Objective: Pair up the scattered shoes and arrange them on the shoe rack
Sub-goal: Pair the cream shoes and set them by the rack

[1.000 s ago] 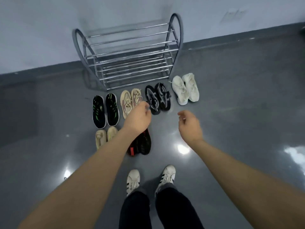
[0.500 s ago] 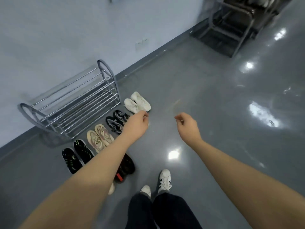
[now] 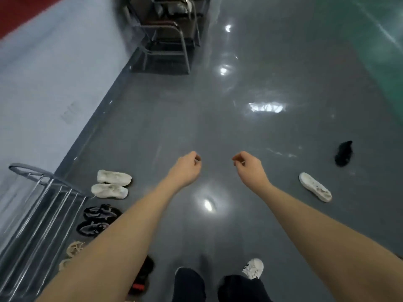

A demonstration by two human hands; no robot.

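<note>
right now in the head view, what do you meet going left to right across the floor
shoe rack → white pair of shoes → left hand → right hand → single white shoe → single black shoe

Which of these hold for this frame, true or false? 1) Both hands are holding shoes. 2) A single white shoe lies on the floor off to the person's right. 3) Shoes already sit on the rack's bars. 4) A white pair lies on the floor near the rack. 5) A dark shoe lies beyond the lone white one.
1) False: the left hand and right hand are loosely curled and hold nothing.
2) True: the lone white shoe lies there.
3) False: the visible bars of the shoe rack carry no shoes.
4) True: the white pair lies beside it.
5) True: the dark shoe is farther off.
</note>
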